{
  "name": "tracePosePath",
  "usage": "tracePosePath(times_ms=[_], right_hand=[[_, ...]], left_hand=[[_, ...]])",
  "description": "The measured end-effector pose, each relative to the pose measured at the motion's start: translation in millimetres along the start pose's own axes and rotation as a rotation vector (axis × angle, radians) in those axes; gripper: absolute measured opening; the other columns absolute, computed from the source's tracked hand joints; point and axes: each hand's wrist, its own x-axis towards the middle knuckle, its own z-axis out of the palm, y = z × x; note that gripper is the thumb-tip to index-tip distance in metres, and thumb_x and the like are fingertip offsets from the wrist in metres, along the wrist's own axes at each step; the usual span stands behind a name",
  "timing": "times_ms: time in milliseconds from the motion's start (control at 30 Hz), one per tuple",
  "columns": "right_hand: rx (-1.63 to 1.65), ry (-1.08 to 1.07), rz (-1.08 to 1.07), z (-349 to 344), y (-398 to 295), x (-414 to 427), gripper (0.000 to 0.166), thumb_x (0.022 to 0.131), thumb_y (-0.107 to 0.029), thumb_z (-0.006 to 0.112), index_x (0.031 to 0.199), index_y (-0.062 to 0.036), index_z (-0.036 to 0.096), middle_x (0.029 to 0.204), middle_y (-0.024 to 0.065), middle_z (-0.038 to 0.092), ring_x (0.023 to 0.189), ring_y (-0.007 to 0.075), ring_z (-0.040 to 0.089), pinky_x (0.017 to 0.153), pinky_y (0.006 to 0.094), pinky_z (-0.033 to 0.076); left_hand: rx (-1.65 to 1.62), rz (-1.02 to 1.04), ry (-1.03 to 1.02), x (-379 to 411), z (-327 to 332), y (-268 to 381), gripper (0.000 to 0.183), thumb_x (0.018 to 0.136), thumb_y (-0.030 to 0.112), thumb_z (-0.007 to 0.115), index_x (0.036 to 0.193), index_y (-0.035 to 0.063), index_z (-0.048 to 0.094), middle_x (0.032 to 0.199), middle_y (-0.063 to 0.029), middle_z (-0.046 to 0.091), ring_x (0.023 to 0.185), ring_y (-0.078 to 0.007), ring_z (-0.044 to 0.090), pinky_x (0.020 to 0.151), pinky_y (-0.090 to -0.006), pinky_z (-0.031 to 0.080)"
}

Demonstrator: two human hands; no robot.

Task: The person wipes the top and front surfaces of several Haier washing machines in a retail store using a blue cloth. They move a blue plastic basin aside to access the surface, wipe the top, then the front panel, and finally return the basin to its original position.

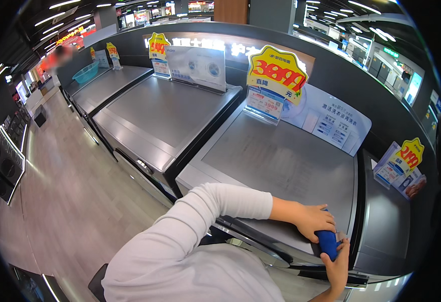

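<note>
Near the right front corner of a grey washing machine top (269, 162), both my hands are on a folded blue cloth (327, 243). My left hand (316, 222) comes in from the left and holds the cloth's upper end, fingers bent over it. Below and to the right, my right hand (337, 260) grips the lower end between thumb and fingers. The cloth lies at the machine's front edge. Part of it is hidden by the fingers. A price sign (277, 75) and an information board (331, 115) stand at the back of this top.
A second washing machine (148, 109) stands to the left, and one farther left bears a teal basin (86, 72). Another machine (384, 222) with a price sign (403, 160) is at the right. A dark partition runs behind. A person (59, 56) is at the far left.
</note>
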Motion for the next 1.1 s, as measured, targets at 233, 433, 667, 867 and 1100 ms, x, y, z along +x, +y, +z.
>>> tracePosePath(times_ms=[233,433,667,867,1100], right_hand=[[-0.135,-0.083,-0.177,41,-59,9,0.083,0.073,-0.031,0.083,0.131,0.0082,0.038,0.149,0.0254,0.035,0.147,0.0425,0.019,0.119,0.0553,0.011],[-0.127,-0.136,-0.391,89,-116,22,0.075,0.076,-0.038,0.081,0.121,0.0077,0.043,0.146,0.0278,0.038,0.144,0.0458,0.024,0.117,0.0592,0.012],[-0.092,-0.139,-0.617,154,-186,39,0.066,0.08,-0.039,0.078,0.112,0.0082,0.045,0.139,0.0332,0.043,0.139,0.0498,0.031,0.115,0.0625,0.016],[-0.053,-0.156,-0.745,198,-241,48,0.069,0.079,-0.036,0.079,0.117,0.0104,0.045,0.137,0.0331,0.045,0.136,0.05,0.036,0.113,0.0625,0.022],[0.004,-0.217,-0.78,231,-283,52,0.072,0.079,-0.034,0.08,0.122,0.0117,0.043,0.137,0.0327,0.045,0.136,0.0501,0.037,0.113,0.0606,0.025]], left_hand=[[0.001,-0.078,0.016,-79,-30,7,0.07,0.085,0.045,0.067,0.141,0.008,0.047,0.147,-0.0208,0.043,0.143,-0.0368,0.034,0.115,-0.065,0.015],[-0.034,-0.32,0.026,-163,-55,18,0.061,0.097,0.051,0.05,0.141,0.0087,0.047,0.15,-0.0188,0.042,0.145,-0.0354,0.03,0.117,-0.0628,0.01],[-0.046,-0.608,0.172,-258,-77,40,0.049,0.101,0.042,0.046,0.137,0.0085,0.051,0.146,-0.0152,0.048,0.144,-0.0306,0.033,0.12,-0.058,0.009],[0.085,-0.709,0.339,-329,-79,43,0.045,0.101,0.038,0.048,0.133,0.0068,0.053,0.142,-0.0152,0.051,0.142,-0.0303,0.036,0.12,-0.0549,0.015],[0.146,-0.735,0.52,-380,-77,47,0.042,0.099,0.034,0.052,0.129,0.0051,0.058,0.142,-0.0175,0.05,0.139,-0.0347,0.038,0.117,-0.0484,0.027]])
